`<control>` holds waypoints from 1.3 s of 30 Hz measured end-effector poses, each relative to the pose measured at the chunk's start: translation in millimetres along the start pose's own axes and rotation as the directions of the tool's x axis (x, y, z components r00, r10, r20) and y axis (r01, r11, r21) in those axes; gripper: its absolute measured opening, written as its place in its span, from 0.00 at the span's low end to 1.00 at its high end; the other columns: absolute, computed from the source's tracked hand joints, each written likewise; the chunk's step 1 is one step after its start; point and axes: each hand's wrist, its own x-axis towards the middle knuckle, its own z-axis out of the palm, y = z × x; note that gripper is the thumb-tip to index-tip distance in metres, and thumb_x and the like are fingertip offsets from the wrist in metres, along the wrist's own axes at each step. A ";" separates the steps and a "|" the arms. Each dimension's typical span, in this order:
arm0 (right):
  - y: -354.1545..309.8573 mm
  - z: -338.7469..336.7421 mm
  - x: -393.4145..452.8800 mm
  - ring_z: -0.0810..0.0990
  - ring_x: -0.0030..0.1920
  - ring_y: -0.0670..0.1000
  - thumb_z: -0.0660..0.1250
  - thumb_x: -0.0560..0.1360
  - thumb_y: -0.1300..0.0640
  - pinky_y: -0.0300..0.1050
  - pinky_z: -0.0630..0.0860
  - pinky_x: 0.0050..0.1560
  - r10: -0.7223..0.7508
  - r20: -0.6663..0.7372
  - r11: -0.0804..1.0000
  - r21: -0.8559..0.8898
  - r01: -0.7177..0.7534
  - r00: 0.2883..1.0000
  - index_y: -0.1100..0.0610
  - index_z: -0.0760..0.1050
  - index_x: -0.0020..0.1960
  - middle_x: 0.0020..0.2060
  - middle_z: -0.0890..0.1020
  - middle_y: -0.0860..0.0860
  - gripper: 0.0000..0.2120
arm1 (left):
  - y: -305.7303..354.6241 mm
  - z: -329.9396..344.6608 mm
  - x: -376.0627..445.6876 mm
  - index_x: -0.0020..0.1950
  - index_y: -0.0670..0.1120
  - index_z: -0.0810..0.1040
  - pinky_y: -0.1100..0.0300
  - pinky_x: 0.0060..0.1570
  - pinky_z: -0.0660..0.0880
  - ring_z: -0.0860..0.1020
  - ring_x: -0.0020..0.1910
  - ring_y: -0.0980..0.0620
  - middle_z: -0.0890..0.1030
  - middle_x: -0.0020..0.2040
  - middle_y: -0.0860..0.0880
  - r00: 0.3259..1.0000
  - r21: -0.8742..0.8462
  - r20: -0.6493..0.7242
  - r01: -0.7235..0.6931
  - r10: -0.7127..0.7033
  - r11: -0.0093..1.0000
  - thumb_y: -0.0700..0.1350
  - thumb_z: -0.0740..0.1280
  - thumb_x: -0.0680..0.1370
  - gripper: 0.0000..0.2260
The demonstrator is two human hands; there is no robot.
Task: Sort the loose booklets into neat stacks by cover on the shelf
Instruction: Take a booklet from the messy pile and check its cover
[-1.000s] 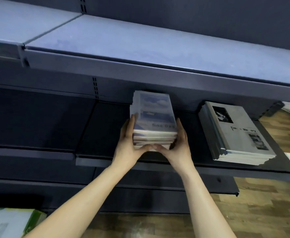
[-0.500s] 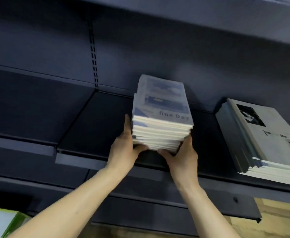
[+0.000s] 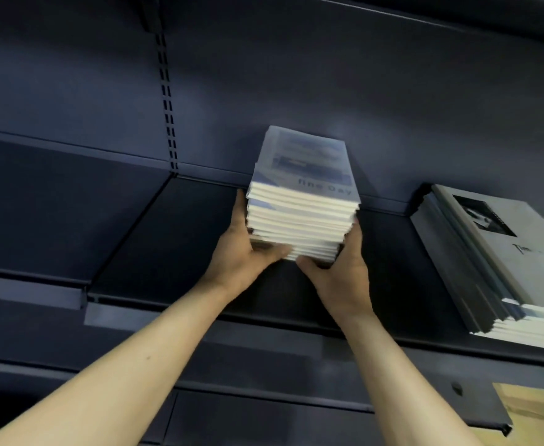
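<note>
Nearest to the camera, two bare arms reach up and forward toward the dark shelf (image 3: 180, 233). At their ends, the left hand (image 3: 243, 252) and the right hand (image 3: 341, 272) hold one pile of booklets (image 3: 302, 217) between them. The left hand lies flat along the left side of the pile, with its thumb tucked across the bottom front edge. The right hand cups the right side, and its thumb comes in under the front too. Both hands are grasping the pile, one on each side, most likely so the booklets do not slide apart.

The pile looks lifted or tipped up at the front, but I cannot tell if its back edge touches the shelf. Its white page edges face us and are a bit stepped, so it is not quite neat yet. The top cover is pale blue and says "fine Day". All the booklets in it seem to be the same kind, which fits sorting by cover.

Farther right on the same shelf, well apart from the hands, sits a grey stack (image 3: 502, 262) with a dark photo on its cover. Nobody is touching it. Keeping it off to the side keeps the two covers from mixing.

Behind everything is the dark back wall with a slotted strip (image 3: 167, 101) running up it.
</note>
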 end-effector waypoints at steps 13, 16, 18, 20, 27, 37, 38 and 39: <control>5.5 10.9 0.4 0.77 0.49 0.29 0.78 0.70 0.59 0.21 0.71 0.52 -0.017 -0.091 1.000 0.003 0.017 0.996 0.54 0.71 0.71 0.50 0.80 0.37 0.32 | -4.2 1.3 6.0 0.67 0.52 0.70 0.81 0.51 0.68 0.74 0.50 0.73 0.77 0.51 0.66 0.998 0.050 -0.066 -0.002 0.005 0.999 0.46 0.74 0.74 0.24; -2.3 9.6 -2.6 0.75 0.56 0.28 0.80 0.68 0.53 0.23 0.71 0.56 -0.032 -0.009 0.997 0.069 0.032 0.999 0.51 0.64 0.75 0.56 0.78 0.36 0.40 | -1.2 -4.7 5.4 0.67 0.52 0.70 0.74 0.55 0.72 0.78 0.56 0.64 0.81 0.54 0.61 1.000 -0.059 -0.010 0.009 -0.010 0.998 0.45 0.76 0.71 0.27; -6.7 9.8 -0.7 0.72 0.67 0.35 0.79 0.66 0.45 0.34 0.69 0.68 -0.018 0.085 0.979 0.204 0.000 0.996 0.50 0.49 0.80 0.69 0.73 0.42 0.53 | 3.8 -6.8 3.6 0.71 0.53 0.67 0.71 0.56 0.73 0.78 0.58 0.63 0.81 0.57 0.61 1.000 -0.159 0.017 -0.003 0.006 0.987 0.49 0.77 0.68 0.34; -8.0 13.4 5.2 0.73 0.67 0.38 0.73 0.71 0.43 0.36 0.71 0.67 -0.003 0.074 0.956 0.293 -0.019 0.997 0.49 0.43 0.81 0.71 0.72 0.46 0.51 | 9.8 0.1 3.8 0.76 0.55 0.60 0.71 0.56 0.73 0.76 0.59 0.66 0.79 0.59 0.63 0.999 -0.271 -0.037 -0.004 -0.006 0.962 0.53 0.75 0.68 0.39; -0.8 20.6 27.0 0.77 0.38 0.25 0.73 0.75 0.57 0.20 0.68 0.40 0.030 -0.257 0.983 0.182 0.018 0.966 0.61 0.77 0.62 0.41 0.79 0.38 0.17 | 6.6 26.1 12.1 0.70 0.53 0.71 0.72 0.50 0.73 0.80 0.50 0.67 0.82 0.51 0.61 0.965 -0.141 -0.252 -0.106 0.068 0.984 0.51 0.75 0.72 0.28; -19.9 16.4 24.7 0.63 0.76 0.43 0.64 0.79 0.41 0.44 0.65 0.75 -0.111 -0.337 0.939 0.271 0.210 0.935 0.49 0.46 0.81 0.78 0.61 0.46 0.40 | 17.2 14.5 16.0 0.78 0.60 0.53 0.52 0.70 0.68 0.67 0.72 0.58 0.66 0.75 0.56 0.960 -0.193 -0.240 -0.194 0.145 0.962 0.62 0.70 0.73 0.39; -23.7 15.5 29.8 0.69 0.72 0.41 0.65 0.78 0.42 0.41 0.69 0.71 -0.119 -0.337 0.938 0.270 0.217 0.934 0.49 0.51 0.81 0.74 0.67 0.45 0.37 | 20.1 15.1 20.8 0.78 0.59 0.55 0.56 0.67 0.71 0.71 0.69 0.60 0.70 0.71 0.58 0.961 -0.225 -0.237 -0.199 0.145 0.954 0.59 0.69 0.74 0.36; -27.8 16.5 35.0 0.75 0.66 0.40 0.65 0.77 0.42 0.40 0.74 0.65 -0.112 -0.334 0.939 0.272 0.209 0.936 0.48 0.57 0.79 0.68 0.74 0.43 0.34 | 21.8 16.1 25.3 0.78 0.58 0.58 0.60 0.64 0.74 0.74 0.64 0.63 0.75 0.66 0.60 0.960 -0.243 -0.241 -0.200 0.140 0.949 0.58 0.67 0.74 0.34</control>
